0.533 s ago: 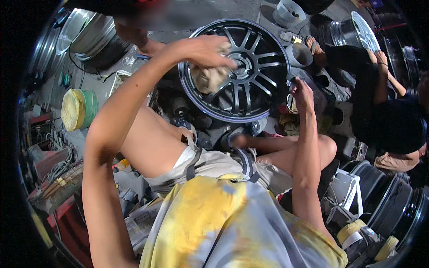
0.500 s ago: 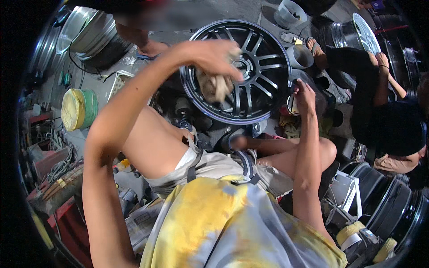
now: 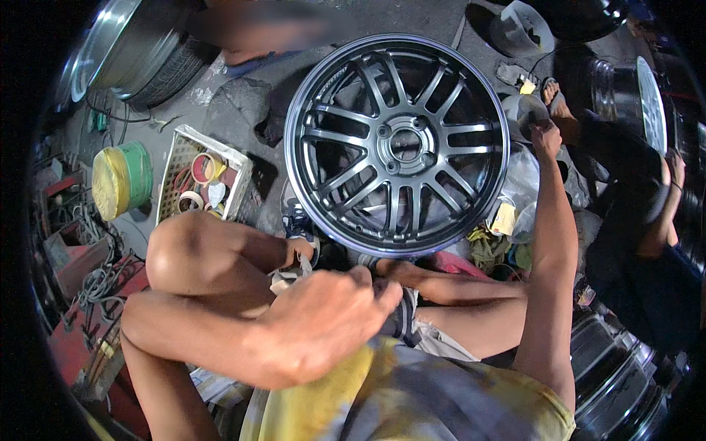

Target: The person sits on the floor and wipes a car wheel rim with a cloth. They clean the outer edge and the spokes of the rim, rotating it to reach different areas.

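A dark grey multi-spoke alloy wheel rim (image 3: 404,184) with a polished lip stands in front of my legs, its face toward me. My left hand (image 3: 316,323) is drawn back over my lap, fingers curled, apart from the rim. A pale bit of rag (image 3: 289,279) shows past its knuckles; the rest is hidden under the hand. To the right of the rim, off its edge, my right hand (image 3: 546,138) has its fingers pressed together beside a greyish plastic tub (image 3: 521,114). What lies between those fingers is too small to make out.
A white plastic basket (image 3: 241,173) with tape rolls stands at the left, beside a yellow-and-green round bundle (image 3: 121,180). More wheels (image 3: 158,62) lie around. Another person's hand (image 3: 674,173) works at the right. A pale bucket (image 3: 522,29) is at the back.
My left hand has come back from the rim's face to my lap. My right hand has moved right, away from the rim's edge. The rim appears larger and lower in view.
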Available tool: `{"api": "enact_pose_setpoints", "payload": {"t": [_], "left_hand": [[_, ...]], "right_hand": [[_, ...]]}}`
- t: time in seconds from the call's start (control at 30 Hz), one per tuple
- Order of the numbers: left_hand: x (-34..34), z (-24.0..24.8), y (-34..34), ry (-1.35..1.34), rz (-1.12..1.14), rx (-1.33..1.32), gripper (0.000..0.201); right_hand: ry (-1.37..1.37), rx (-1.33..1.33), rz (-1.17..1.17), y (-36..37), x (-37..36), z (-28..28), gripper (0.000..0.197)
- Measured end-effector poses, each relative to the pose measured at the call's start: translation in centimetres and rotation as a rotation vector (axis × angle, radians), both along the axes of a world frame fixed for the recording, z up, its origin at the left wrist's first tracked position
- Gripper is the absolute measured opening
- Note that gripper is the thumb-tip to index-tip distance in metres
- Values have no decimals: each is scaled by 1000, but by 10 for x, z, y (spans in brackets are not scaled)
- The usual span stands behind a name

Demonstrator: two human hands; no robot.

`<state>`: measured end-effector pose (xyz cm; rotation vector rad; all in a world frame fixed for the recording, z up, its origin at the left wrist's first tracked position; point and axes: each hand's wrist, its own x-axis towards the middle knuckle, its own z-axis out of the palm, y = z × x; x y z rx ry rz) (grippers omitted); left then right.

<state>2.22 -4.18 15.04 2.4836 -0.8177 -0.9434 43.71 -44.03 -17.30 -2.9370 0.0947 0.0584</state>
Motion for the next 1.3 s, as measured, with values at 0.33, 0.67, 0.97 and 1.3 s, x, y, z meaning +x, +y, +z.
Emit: {"api": "enact_pose_setpoints", "payload": {"t": [0.33,0.67,0.97,1.3], "left_hand": [[13,-4,22,-235,135,-99,32],[-8,-15,17,-274,281,-290,33],[-44,-38,-8,-320,349,-686,33],[-33,-40,-40,151,113,-548,30]], "right_hand": [[241,-258,27,-13,59,-84,59],[115,-66,229,-8,51,-58,47],[45,-89,271,4,12,-13,38],[86,-59,382,7,-11,-16,38]]}}
